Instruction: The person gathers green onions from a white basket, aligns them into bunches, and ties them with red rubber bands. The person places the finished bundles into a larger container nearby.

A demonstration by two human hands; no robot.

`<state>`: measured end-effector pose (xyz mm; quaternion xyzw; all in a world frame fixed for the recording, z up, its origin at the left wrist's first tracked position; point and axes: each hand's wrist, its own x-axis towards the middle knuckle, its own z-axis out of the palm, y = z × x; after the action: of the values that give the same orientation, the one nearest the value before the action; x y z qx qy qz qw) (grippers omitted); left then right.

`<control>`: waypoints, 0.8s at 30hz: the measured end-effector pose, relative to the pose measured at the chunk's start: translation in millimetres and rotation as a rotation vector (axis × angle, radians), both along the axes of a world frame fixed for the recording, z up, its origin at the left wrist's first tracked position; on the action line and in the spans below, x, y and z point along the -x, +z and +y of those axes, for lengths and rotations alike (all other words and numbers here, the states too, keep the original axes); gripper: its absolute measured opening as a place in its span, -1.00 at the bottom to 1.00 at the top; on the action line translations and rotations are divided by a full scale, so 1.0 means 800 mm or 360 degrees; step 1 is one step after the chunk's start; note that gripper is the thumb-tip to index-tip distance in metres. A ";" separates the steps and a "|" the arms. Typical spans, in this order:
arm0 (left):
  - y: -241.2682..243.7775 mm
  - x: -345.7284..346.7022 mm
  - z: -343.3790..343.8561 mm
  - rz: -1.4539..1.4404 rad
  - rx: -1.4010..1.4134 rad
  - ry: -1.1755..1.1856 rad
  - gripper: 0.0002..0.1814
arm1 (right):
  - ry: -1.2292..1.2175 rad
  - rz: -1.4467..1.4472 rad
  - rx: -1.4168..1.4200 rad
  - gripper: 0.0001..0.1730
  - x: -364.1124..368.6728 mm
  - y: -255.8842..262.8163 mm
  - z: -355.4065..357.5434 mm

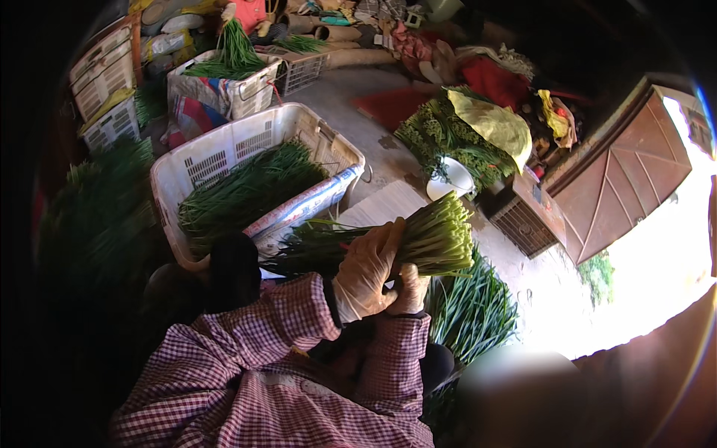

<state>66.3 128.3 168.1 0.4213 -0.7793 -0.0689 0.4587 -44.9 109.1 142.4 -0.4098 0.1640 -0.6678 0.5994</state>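
Note:
A thick bunch of garlic chives (438, 238), or a similar leafy green, lies across both my hands, pale cut stems to the right and dark leaves to the left. My left hand (367, 274), in a thin pale glove, wraps over the bunch from the near side. Just right of it, my gloved right hand (411, 290) grips the bunch from below, thumb up; its other fingers are mostly hidden. Beyond the leaf ends stands a white plastic crate (224, 151) holding more green leaves (255, 187). Long loose leaves (470, 308) lie to the right of my right hand.
Another person (249, 15) in gloves holds greens over a second crate (255, 95). A white bucket (450, 178) stands beside a heap of greens (448, 131) partly under a yellow sheet (493, 123). Cardboard (383, 204) lies on the floor. A dark crate (521, 224) stands right.

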 end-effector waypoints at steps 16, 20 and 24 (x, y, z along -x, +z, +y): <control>-0.157 -0.101 -0.087 0.1351 -0.1579 -0.1932 0.03 | 0.0707 -0.0277 0.0027 -0.11 0.013 -0.077 -0.022; -0.191 -0.120 -0.078 0.1114 -0.1924 -0.2013 0.08 | 0.0876 0.0292 -0.0017 0.00 0.006 -0.062 -0.036; -0.193 -0.107 -0.060 0.0967 -0.1847 -0.2052 0.07 | 0.0719 0.0793 0.0062 0.26 -0.002 -0.009 -0.018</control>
<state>152.1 80.2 13.9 0.0330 -0.5526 -0.7994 0.2332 -43.0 95.1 134.9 -0.5978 0.1978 -0.4003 0.6659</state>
